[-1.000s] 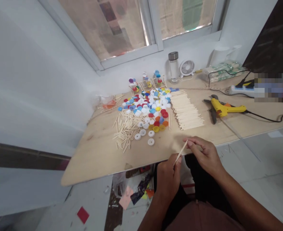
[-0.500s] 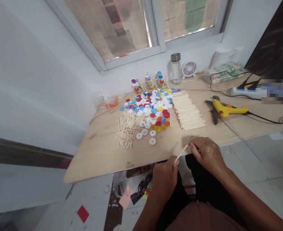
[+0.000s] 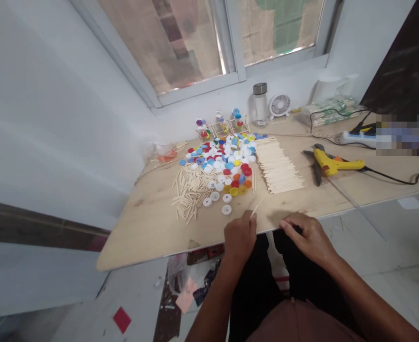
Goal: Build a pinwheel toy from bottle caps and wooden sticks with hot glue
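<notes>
My left hand (image 3: 240,235) is over the table's front edge, its fingers closed round a short wooden stick (image 3: 255,209) whose tip points up and to the right. My right hand (image 3: 305,233) rests at the edge farther right, thumb and fingers pinched together; whether anything is between them is hidden. Ahead of the left hand lies a heap of coloured bottle caps (image 3: 227,159), with loose white caps nearest to it. A pile of short cut sticks (image 3: 191,187) spreads to the left of the caps. Long wooden sticks (image 3: 280,166) lie in a neat row ahead of the right hand.
A yellow glue gun (image 3: 337,164) with a black cord lies at the right, beside dark pliers (image 3: 317,171). Along the back stand small stick-and-cap models (image 3: 223,126), a glass bottle (image 3: 260,107) and a white fan (image 3: 279,105). A power strip (image 3: 358,138) is at the right.
My left hand has moved up and left with the stick, away from my right hand. My right hand has shifted slightly down, still pinched.
</notes>
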The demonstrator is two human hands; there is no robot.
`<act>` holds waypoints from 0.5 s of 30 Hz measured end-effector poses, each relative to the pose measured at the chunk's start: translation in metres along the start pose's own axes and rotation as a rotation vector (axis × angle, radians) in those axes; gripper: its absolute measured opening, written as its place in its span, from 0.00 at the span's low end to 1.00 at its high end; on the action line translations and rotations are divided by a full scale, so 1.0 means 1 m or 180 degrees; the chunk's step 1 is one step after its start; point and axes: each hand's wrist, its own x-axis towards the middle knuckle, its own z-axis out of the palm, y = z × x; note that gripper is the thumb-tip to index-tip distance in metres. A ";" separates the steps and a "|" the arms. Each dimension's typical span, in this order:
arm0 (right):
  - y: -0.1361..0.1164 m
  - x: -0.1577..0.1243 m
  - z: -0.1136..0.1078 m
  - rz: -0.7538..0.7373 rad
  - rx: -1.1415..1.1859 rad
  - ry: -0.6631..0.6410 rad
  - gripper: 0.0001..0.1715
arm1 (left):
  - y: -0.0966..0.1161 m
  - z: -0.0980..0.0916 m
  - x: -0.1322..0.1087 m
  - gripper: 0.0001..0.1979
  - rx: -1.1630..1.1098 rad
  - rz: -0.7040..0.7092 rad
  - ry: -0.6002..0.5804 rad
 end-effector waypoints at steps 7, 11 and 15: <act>0.007 0.000 0.002 0.0114 0.0173 0.0026 0.19 | 0.016 0.001 0.067 0.18 0.0147 -0.0401 0.0396; 0.010 -0.001 0.004 0.0032 0.0406 0.0124 0.17 | 0.011 0.015 0.071 0.17 0.0013 -0.0516 0.0519; 0.012 0.000 0.006 0.0008 0.0340 0.0133 0.15 | 0.005 0.019 0.061 0.16 -0.0528 -0.0422 0.0766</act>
